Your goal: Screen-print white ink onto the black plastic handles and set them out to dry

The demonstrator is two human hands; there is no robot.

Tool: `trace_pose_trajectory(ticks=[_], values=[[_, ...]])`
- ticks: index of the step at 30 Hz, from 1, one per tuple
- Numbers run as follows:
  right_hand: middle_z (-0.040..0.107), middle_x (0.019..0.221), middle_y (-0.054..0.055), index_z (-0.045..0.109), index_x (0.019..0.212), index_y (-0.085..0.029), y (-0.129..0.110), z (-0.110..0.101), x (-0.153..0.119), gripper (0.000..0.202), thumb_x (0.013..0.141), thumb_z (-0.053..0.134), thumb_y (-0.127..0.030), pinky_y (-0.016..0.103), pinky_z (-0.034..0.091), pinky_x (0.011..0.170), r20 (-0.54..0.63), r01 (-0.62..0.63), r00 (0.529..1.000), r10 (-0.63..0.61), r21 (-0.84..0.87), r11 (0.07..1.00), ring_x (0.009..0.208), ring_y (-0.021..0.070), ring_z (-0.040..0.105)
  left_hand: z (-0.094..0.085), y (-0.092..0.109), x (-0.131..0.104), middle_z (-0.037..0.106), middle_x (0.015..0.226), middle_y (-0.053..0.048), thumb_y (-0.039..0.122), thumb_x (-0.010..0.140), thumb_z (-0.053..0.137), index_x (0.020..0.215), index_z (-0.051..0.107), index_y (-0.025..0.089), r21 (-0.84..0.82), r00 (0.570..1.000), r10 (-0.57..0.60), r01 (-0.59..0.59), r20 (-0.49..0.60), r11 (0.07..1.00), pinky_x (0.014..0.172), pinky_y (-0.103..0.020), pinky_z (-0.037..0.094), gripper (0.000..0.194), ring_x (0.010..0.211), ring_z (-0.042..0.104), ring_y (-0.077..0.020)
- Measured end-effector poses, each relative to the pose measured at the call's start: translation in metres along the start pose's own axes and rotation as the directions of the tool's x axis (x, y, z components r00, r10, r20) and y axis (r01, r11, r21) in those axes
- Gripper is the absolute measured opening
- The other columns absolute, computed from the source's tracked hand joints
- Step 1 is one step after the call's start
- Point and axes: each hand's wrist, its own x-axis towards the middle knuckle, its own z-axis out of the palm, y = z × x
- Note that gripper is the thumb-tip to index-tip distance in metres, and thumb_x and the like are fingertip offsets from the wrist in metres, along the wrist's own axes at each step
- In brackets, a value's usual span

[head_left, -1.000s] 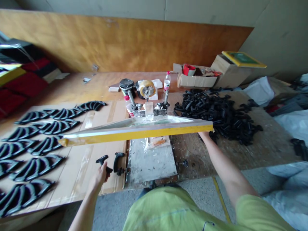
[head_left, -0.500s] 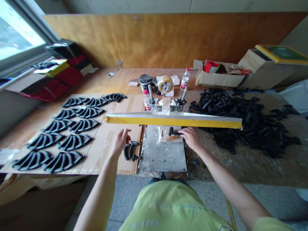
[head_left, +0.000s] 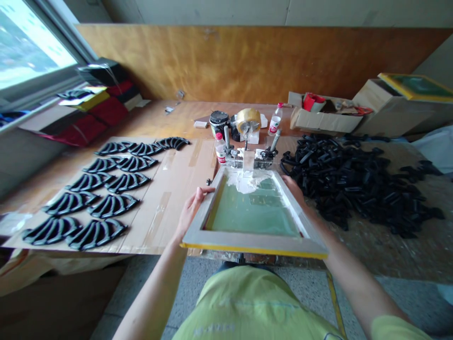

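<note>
Left hand [head_left: 193,208], fingers partly curled, at screen-printing frame's [head_left: 255,243] left rail; right hand [head_left: 293,186] at opposite rail, partly hidden. Cannot tell whether either grips; placement likely steadies both sides. Beyond hands: hinge clamp [head_left: 267,160], apparently anchoring frame. Outward left: black handles [head_left: 97,233] in fanned rows, probably spaced for access; right: loose pile [head_left: 347,179].

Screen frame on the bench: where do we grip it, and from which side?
I'd take the screen frame by its near rail, from the wearer's side, one hand toward each corner. That rail is straight, wide and bare, while a bracket meets the far end. Keep fingers off the green mesh inside.
</note>
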Motion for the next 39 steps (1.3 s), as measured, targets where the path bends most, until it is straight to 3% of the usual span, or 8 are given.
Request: trace_pose_trajectory(ticks=[5, 9, 15, 21, 25, 31, 35, 39], values=[[0.048, 0.135, 0.015, 0.053, 0.131, -0.017, -0.040, -0.006, 0.055, 0.047, 0.084, 0.058, -0.023, 0.046, 0.040, 0.106, -0.086, 0.132, 0.987, -0.133, -0.024, 0.991, 0.124, 0.0291, 0.047, -0.001, -0.077, -0.010, 0.064, 0.078, -0.001, 0.059, 0.078, 0.061, 0.140, 0.048, 0.020, 0.016, 0.977, -0.192, 0.192, 0.087, 0.981, 0.054, -0.021, 0.040, 0.074, 0.063, 0.055, -0.0125], [0.056, 0.123, 0.015, 0.056, 0.121, -0.015, -0.103, 0.022, 0.078, 0.045, 0.078, 0.068, -0.019, 0.043, 0.042, 0.099, 0.144, 0.316, 0.943, -0.299, -0.112, 0.942, 0.118, 0.0297, 0.048, 0.006, -0.124, -0.001, 0.063, 0.078, 0.000, 0.056, 0.080, 0.059, 0.146, 0.039, 0.021, 0.051, 0.976, -0.205, 0.202, 0.070, 0.978, 0.054, -0.021, 0.040, 0.077, 0.062, 0.055, -0.0120], [0.064, 0.088, 0.010, 0.063, 0.087, -0.015, -0.113, 0.033, 0.029, 0.012, 0.085, 0.053, -0.010, 0.031, 0.042, 0.078, 0.400, 0.432, 0.848, -0.348, -0.139, 0.891, 0.090, 0.0223, 0.055, 0.008, -0.126, -0.001, 0.067, 0.085, -0.002, 0.055, 0.080, 0.060, 0.138, 0.050, 0.019, 0.048, 0.971, -0.231, 0.228, 0.064, 0.972, 0.063, -0.023, 0.044, 0.070, 0.072, 0.060, -0.0150], [0.062, 0.081, 0.005, 0.063, 0.080, -0.018, -0.104, 0.010, 0.007, 0.012, 0.084, 0.054, -0.011, 0.029, 0.038, 0.070, 0.473, 0.680, 0.617, -0.629, 0.081, 0.729, 0.084, 0.0193, 0.054, 0.011, -0.115, -0.004, 0.066, 0.082, -0.002, 0.053, 0.080, 0.060, 0.136, 0.052, 0.015, 0.054, 0.971, -0.238, 0.236, 0.032, 0.970, 0.062, -0.023, 0.044, 0.068, 0.071, 0.059, -0.0149], [0.062, 0.082, 0.006, 0.064, 0.082, -0.017, -0.105, 0.019, 0.007, 0.013, 0.086, 0.053, -0.011, 0.030, 0.040, 0.071, 0.337, 0.603, 0.755, -0.563, -0.019, 0.798, 0.084, 0.0205, 0.053, 0.009, -0.116, -0.004, 0.068, 0.087, -0.004, 0.053, 0.080, 0.060, 0.136, 0.050, 0.015, 0.019, 0.971, -0.233, 0.233, 0.058, 0.972, 0.063, -0.023, 0.044, 0.069, 0.073, 0.060, -0.0156], [0.064, 0.088, 0.007, 0.067, 0.097, -0.017, -0.099, 0.023, -0.012, 0.015, 0.090, 0.053, -0.015, 0.031, 0.045, 0.077, 0.277, 0.624, 0.743, -0.609, 0.043, 0.781, 0.089, 0.0208, 0.055, 0.007, -0.122, -0.003, 0.069, 0.087, -0.005, 0.055, 0.080, 0.060, 0.138, 0.049, 0.018, 0.010, 0.971, -0.227, 0.226, 0.072, 0.974, 0.060, -0.023, 0.045, 0.070, 0.070, 0.061, -0.0155], [0.063, 0.098, 0.004, 0.060, 0.125, -0.025, -0.110, 0.019, 0.042, 0.039, 0.086, 0.065, -0.023, 0.030, 0.048, 0.077, 0.240, 0.486, 0.848, -0.472, 0.004, 0.874, 0.085, 0.0182, 0.059, 0.001, -0.098, -0.004, 0.067, 0.077, -0.002, 0.055, 0.076, 0.065, 0.142, 0.044, 0.018, 0.007, 0.960, -0.257, 0.258, 0.111, 0.966, 0.051, -0.021, 0.040, 0.078, 0.060, 0.058, -0.0138], [0.056, 0.121, 0.005, 0.050, 0.137, -0.031, -0.103, -0.002, 0.101, 0.062, 0.079, 0.071, -0.022, 0.032, 0.050, 0.082, 0.148, 0.376, 0.922, -0.358, -0.122, 0.919, 0.094, 0.0204, 0.060, -0.010, -0.037, -0.007, 0.066, 0.078, -0.002, 0.057, 0.077, 0.064, 0.137, 0.051, 0.020, 0.016, 0.960, -0.229, 0.230, 0.161, 0.973, 0.049, -0.020, 0.039, 0.071, 0.060, 0.055, -0.0126]])
